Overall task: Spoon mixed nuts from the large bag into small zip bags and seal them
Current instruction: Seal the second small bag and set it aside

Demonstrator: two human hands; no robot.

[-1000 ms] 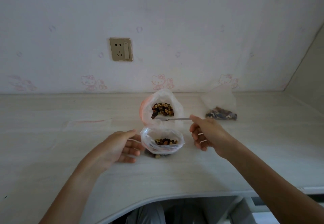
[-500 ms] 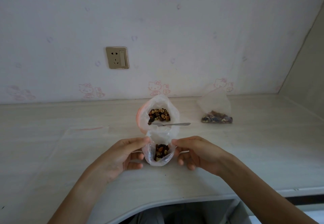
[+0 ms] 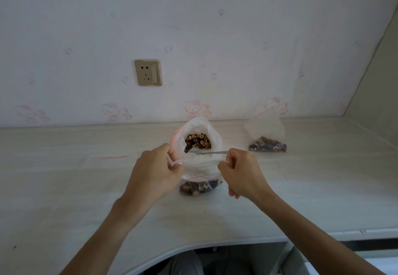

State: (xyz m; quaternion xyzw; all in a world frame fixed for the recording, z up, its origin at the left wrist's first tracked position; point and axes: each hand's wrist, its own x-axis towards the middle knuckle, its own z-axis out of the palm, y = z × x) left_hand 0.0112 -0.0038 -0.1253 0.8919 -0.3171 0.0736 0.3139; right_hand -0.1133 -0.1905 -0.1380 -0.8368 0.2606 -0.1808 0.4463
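The large bag of mixed nuts [image 3: 197, 140] stands open on the pale desk [image 3: 64, 188], with a metal spoon [image 3: 212, 152] resting in its mouth, handle pointing right. Just in front of it is a small clear zip bag [image 3: 200, 170] with nuts in its bottom. My left hand [image 3: 154, 172] pinches the left end of its top edge and my right hand [image 3: 242, 170] pinches the right end, so the top strip is stretched flat between them.
Another small zip bag with nuts [image 3: 267, 139] lies at the back right near the wall. A wall socket [image 3: 148, 73] sits above the desk. The desk's curved front edge [image 3: 193, 246] is close to my body.
My right hand let go of the spoon, which stayed in the large bag, and moved to the small bag. Both hands drew the bag's open mouth flat and lifted its top edge.
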